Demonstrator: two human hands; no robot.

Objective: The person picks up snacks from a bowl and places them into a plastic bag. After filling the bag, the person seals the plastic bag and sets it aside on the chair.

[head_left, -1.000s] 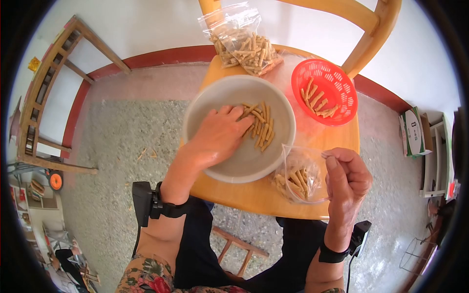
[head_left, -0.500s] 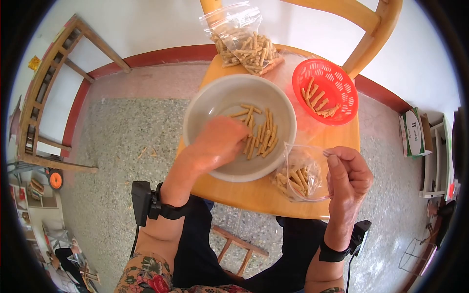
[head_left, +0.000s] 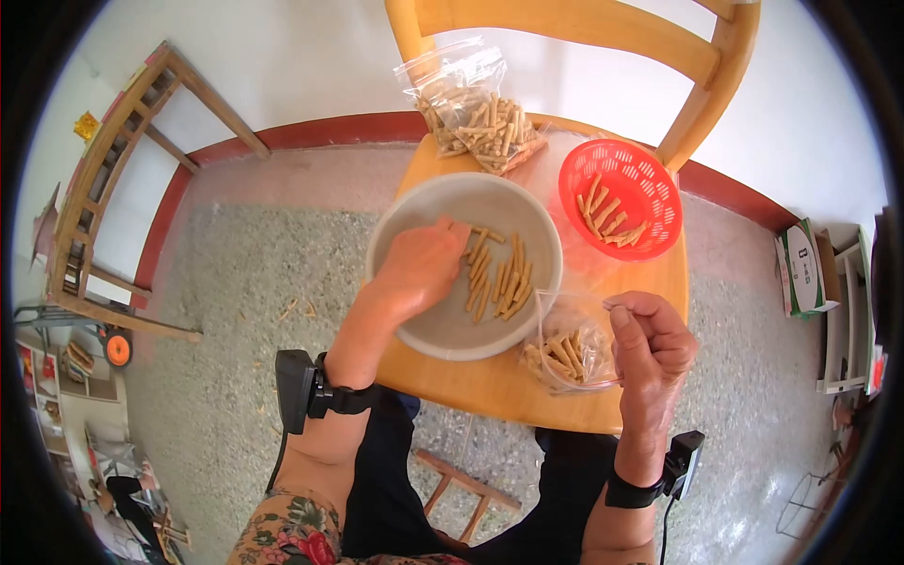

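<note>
My left hand (head_left: 421, 268) reaches into a grey bowl (head_left: 384, 221), fingers bent and pressed together beside several thin tan sticks (head_left: 513, 278) on its bottom. What lies between the fingertips is hidden. My right hand (head_left: 650, 341) pinches the rim of a small clear plastic bag (head_left: 593, 325) between thumb and forefinger, holding its mouth apart. More tan sticks lie in this bag, which rests on the wooden chair seat (head_left: 452, 377) just right of the bowl.
Behind the bowl, a larger zip bag (head_left: 480, 118) full of short tan sticks leans near the chair back (head_left: 574, 38). A red perforated basket (head_left: 650, 188) holding several sticks stands at right. A wooden frame (head_left: 118, 141) stands at left, and a low wooden stool (head_left: 466, 480) below.
My left hand has shifted toward the far left of the bowl, uncovering more sticks. My right hand keeps its hold on the bag. The whole view has tilted slightly.
</note>
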